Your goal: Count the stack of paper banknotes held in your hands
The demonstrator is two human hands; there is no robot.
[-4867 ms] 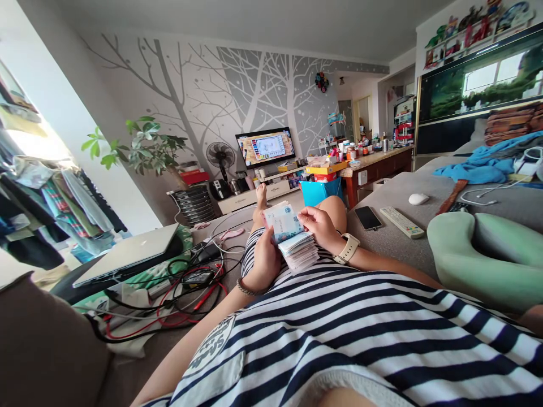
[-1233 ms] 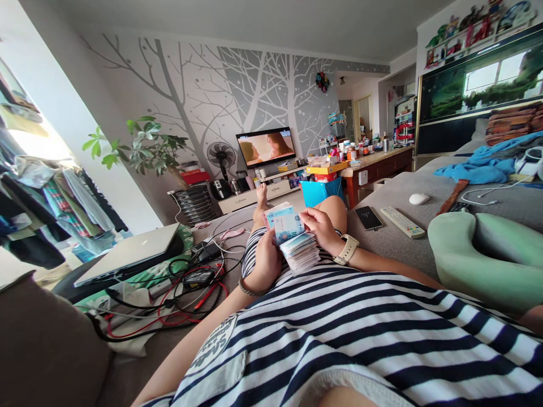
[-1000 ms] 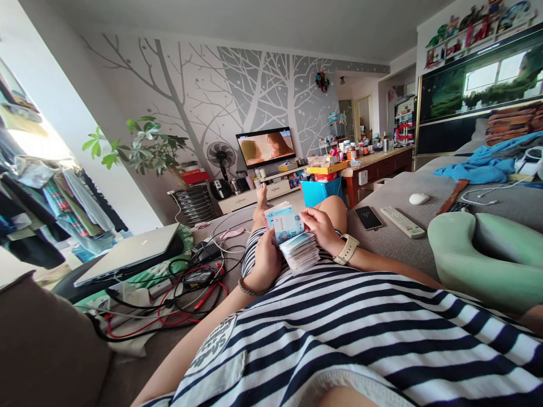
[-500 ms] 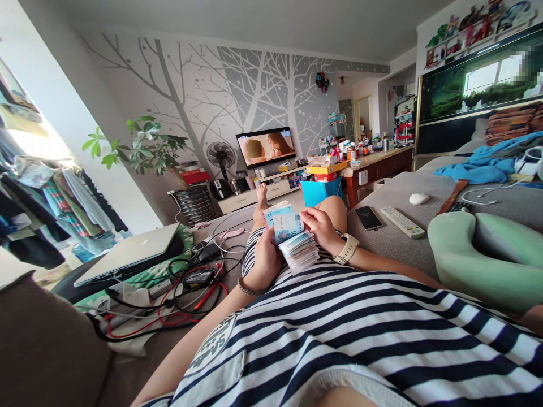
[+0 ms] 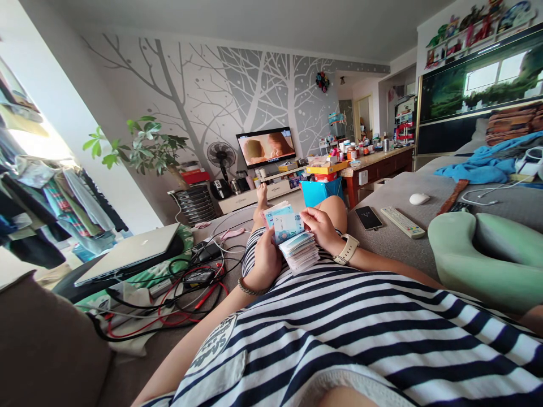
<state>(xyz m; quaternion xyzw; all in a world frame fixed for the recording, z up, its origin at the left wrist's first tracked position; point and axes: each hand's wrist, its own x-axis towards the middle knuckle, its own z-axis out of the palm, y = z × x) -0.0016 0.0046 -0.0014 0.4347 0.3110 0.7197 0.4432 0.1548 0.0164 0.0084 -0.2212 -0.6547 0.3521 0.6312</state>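
Note:
I lie back on a grey sofa in a striped shirt. My left hand [image 5: 266,259] grips a thick folded stack of banknotes [image 5: 298,251] over my lap. Its upper notes, bluish green, stand bent upward. My right hand [image 5: 322,228], with a white watch at the wrist, pinches the top edge of the raised note [image 5: 287,224]. Both hands sit close together around the stack.
A phone [image 5: 367,217], a remote [image 5: 401,221] and a white mouse [image 5: 418,199] lie on the sofa to my right, beside a green neck pillow [image 5: 483,254]. A closed laptop [image 5: 129,252] and tangled cables [image 5: 186,288] lie to my left. A television [image 5: 265,146] plays ahead.
My hands stay in place around the stack; the raised notes have shifted only slightly. The picture on the television has changed.

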